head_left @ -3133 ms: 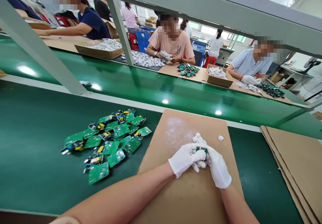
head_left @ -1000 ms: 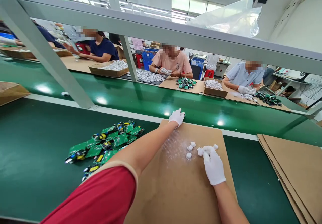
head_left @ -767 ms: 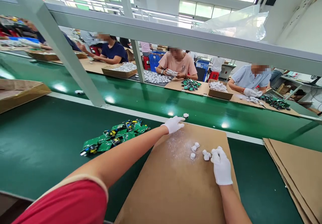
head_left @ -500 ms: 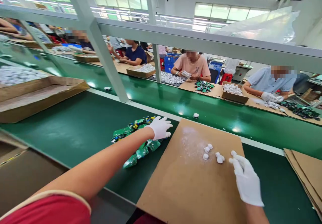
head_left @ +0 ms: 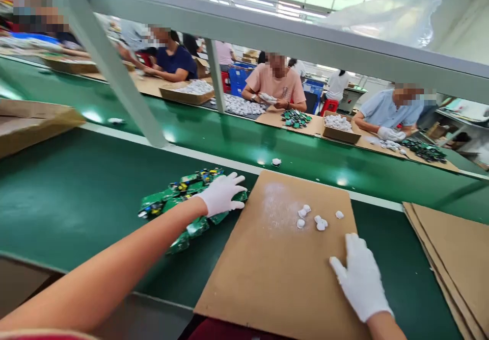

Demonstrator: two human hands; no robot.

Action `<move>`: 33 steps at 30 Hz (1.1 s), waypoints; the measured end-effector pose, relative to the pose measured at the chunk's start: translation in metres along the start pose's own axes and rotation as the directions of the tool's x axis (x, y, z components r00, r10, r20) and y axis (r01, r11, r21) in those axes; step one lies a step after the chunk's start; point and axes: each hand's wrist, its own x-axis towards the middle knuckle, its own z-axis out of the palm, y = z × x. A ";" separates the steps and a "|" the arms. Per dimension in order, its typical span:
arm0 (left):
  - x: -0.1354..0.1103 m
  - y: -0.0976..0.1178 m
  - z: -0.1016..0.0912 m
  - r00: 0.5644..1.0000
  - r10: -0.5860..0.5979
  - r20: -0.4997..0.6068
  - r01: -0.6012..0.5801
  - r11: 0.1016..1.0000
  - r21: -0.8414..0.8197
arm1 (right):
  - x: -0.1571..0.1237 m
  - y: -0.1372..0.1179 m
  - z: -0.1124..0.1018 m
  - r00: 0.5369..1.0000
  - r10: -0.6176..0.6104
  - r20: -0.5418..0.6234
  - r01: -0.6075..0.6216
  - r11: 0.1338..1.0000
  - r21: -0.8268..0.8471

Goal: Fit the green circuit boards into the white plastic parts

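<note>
**While the Right Hand Lies Flat, the Left Is Spread on the Circuit Boards**

Where the green tabletop [head_left: 76,192] meets the left edge of the cardboard sheet [head_left: 267,273], a pile of circuit boards [head_left: 171,200] is touched by the gloved left hand [head_left: 220,194]. Its grip is spread apart, with the fingers [head_left: 233,179] laid over the right part of the pile, and nothing is seen clasped in it. The gloved right hand [head_left: 361,279] is pressed palm-down on the sheet near its right edge, its grip likewise apart and empty. A few small white pieces [head_left: 317,221] are scattered on the sheet just beyond that hand, apart from it, towards the far right corner. One more white piece [head_left: 275,161] is seen on the conveyor belt [head_left: 214,138], past the far edge of the sheet. A stack of cardboard [head_left: 451,248] is laid at the right edge of the tabletop, and a cardboard tray [head_left: 34,123] is set at the far left.
</note>
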 end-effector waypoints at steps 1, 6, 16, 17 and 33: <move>0.000 0.007 -0.003 0.998 -0.010 -0.063 0.003 0.993 -0.116 | -0.003 -0.007 -0.002 0.995 -0.094 0.015 0.094 0.995 0.030; -0.003 0.084 -0.015 1.000 0.000 0.022 0.019 0.426 -0.904 | 0.001 -0.017 -0.003 0.979 -0.196 0.059 0.192 0.979 0.067; 0.008 0.186 0.057 0.839 0.434 0.327 0.540 -0.595 -0.595 | 0.004 0.001 0.002 0.991 -0.133 0.035 0.126 0.980 0.157; 0.008 0.183 0.060 0.835 0.445 0.324 0.547 -0.603 -0.580 | 0.005 0.010 0.004 0.998 -0.055 0.027 0.048 0.979 0.200; 0.012 0.169 0.060 0.874 0.397 0.280 0.479 -0.606 -0.635 | 0.014 0.061 -0.007 0.974 0.223 0.038 -0.225 0.933 0.282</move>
